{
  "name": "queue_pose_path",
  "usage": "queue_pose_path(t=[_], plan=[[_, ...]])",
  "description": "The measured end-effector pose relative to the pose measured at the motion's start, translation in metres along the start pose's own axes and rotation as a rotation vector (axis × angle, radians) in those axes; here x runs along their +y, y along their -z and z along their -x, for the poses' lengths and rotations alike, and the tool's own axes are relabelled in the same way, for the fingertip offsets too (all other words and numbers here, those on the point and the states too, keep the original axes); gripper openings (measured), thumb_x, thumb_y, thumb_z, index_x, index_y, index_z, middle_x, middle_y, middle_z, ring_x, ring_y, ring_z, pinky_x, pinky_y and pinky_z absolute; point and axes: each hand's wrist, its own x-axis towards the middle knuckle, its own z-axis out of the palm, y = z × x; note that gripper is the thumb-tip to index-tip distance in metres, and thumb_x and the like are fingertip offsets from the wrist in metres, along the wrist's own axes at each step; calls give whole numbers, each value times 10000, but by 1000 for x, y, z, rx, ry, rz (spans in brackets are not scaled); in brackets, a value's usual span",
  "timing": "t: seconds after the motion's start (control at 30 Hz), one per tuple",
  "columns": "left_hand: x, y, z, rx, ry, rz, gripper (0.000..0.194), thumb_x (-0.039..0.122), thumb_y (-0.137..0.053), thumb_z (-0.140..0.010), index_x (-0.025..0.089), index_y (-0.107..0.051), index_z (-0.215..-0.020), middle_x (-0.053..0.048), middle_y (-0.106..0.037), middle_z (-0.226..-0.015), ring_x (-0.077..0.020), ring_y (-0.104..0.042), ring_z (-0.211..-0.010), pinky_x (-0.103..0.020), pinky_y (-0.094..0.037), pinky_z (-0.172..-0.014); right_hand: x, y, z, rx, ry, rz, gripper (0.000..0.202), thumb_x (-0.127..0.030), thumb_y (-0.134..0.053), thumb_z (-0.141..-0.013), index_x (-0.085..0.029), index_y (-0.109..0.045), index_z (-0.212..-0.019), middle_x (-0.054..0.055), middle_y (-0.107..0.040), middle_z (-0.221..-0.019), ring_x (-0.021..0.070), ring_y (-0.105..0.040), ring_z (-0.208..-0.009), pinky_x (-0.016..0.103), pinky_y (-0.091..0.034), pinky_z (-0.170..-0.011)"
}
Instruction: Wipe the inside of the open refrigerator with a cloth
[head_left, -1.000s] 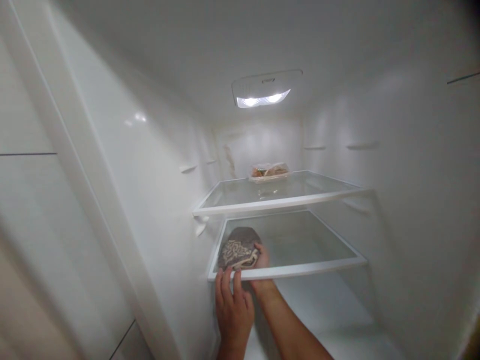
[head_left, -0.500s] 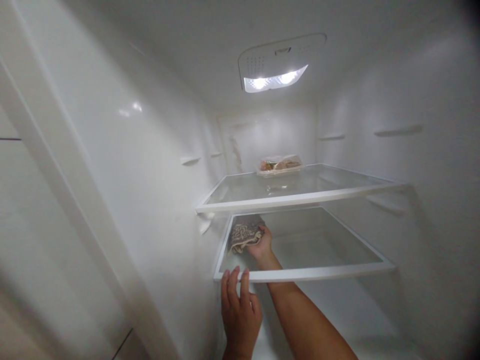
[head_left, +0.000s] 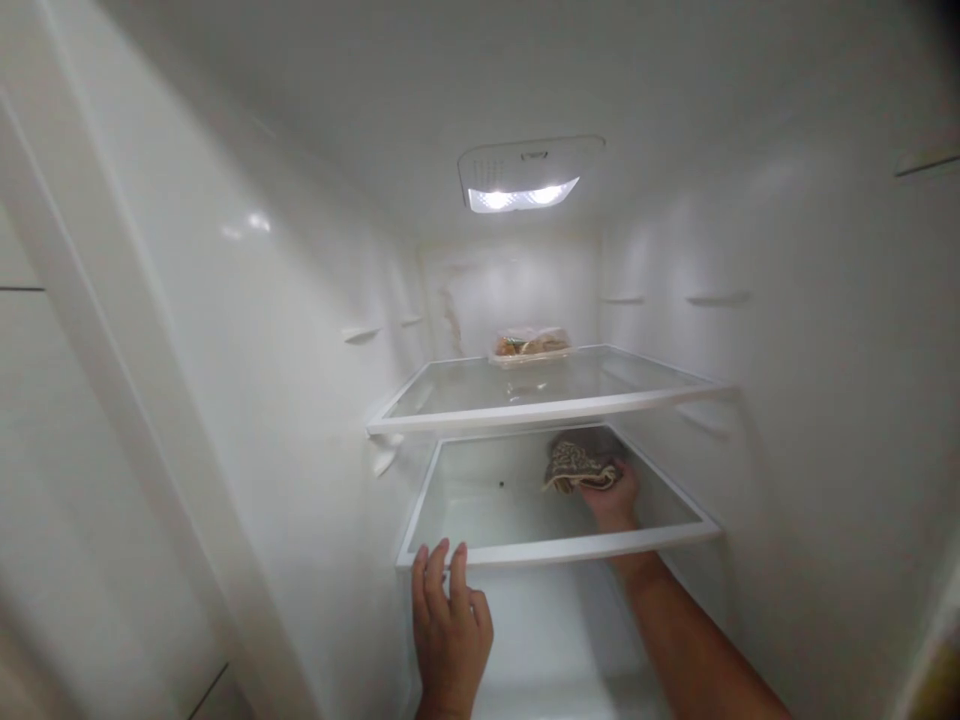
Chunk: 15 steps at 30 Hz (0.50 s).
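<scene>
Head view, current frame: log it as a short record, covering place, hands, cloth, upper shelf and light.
Place: inside a fridge
Left hand: fingers on the front edge of the lower shelf, near its left end
Right hand: holding the cloth
Cloth: bunched, beneath the lower shelf, seen through its glass
Upper shelf: tray at the back
Light: on

Upper shelf (head_left: 555, 410): glass, white frame; clear tray (head_left: 529, 358) w/ food (head_left: 525, 345) sits nr back, approx. mid-width, light glinting off glass in front. Lower shelf (head_left: 555, 550), directly below: same build, glass + white frame; L hand (head_left: 452, 630) has fingertips on front edge nr L corner. Tiny dark speck (head_left: 502, 485) shows there, can't tell if on glass or beneath. Fridge floor (head_left: 540, 640) underneath, pale.
</scene>
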Motion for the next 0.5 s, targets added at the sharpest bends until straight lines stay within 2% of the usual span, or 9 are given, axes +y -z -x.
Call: queue_pose_path(t=[0.13, 0.23, 0.3, 0.37, 0.43, 0.5], plan=[[2, 0, -2, 5, 10, 3, 558, 4, -598, -739, 118, -512, -1278, -174, -539, -1259, -376, -419, -1373, -534, -502, -1061, -22, 4, 13, 102, 13, -7, 270, -306, -463, -755, -211, -678, -889, 22, -761, -782, 210, -704, -717, 431, -567, -708], [4, 0, -3, 11, 9, -21, 547, 13, -608, -737, 101, -515, -1269, -188, -533, -1265, -390, -410, -1378, -540, -512, -1047, -14, 0, 24, 124, 0, -16, 278, -316, -461, -756, -231, -676, -909, 20, -763, -810, 214, -704, -747, 435, -561, -736], [6, 1, -3, 2, 2, -46, 537, 26, -618, -737, 90, -518, -1261, -196, -527, -1273, -402, -405, -1380, -548, -522, -1033, 4, -6, 31, 122, -30, -16, 280, -323, -470, -750, -253, -676, -926, 13, -764, -819, 223, -706, -785, 450, -556, -765], [6, 3, -3, -20, -13, -55, 536, 29, -622, -739, 89, -519, -1261, -195, -524, -1280, -403, -404, -1379, -553, -526, -1029, 32, -17, 40, 91, -101, -6, 291, -335, -481, -739, -275, -673, -949, 1, -765, -826, 225, -704, -820, 470, -551, -818], [5, 4, -3, -32, -22, -50, 538, 18, -613, -737, 92, -520, -1262, -191, -526, -1281, -397, -408, -1376, -547, -534, -1021, 70, -31, 53, 31, -206, 16, 302, -361, -494, -716, -275, -670, -947, -3, -765, -822, 222, -701, -848, 463, -541, -880], [3, 6, -3, -29, -20, -49, 536, 2, -600, -733, 97, -527, -1256, -185, -534, -1273, -391, -416, -1369, -538, -542, -1008, 111, -45, 68, -51, -300, 52, 316, -410, -528, -681, -237, -676, -900, 38, -767, -828, 247, -699, -879, 468, -530, -914]])
